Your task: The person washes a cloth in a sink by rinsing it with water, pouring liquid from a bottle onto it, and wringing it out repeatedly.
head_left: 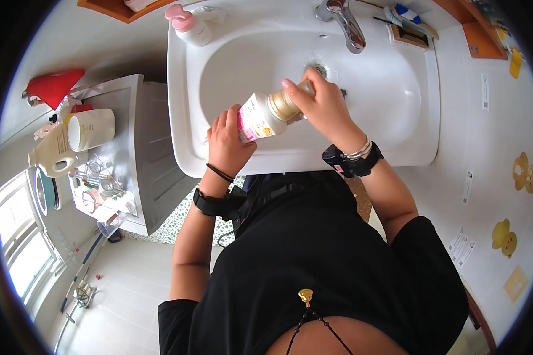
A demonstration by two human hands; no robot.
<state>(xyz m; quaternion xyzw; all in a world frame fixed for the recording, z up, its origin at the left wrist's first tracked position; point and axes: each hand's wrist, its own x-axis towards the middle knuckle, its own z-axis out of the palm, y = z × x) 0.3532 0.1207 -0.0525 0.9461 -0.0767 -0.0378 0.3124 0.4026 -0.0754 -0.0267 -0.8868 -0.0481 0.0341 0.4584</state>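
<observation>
Head view: left hand (226,137) curls round base end of white bottle (257,118), tilted over near-left washbasin (391,103). Right hand (326,106) wraps gold cap (283,105). Judgement: keep the body steady, grip cap squarely, stay above the basin.

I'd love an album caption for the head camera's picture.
Left hand on a white bottle, right hand on its gold top, above a white sink.

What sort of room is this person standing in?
Probably a bathroom or washroom: there's a wide, glossy white washbasin, a curved chrome tap at its back edge and, on its rim, a white pump bottle with a pink top.
</observation>
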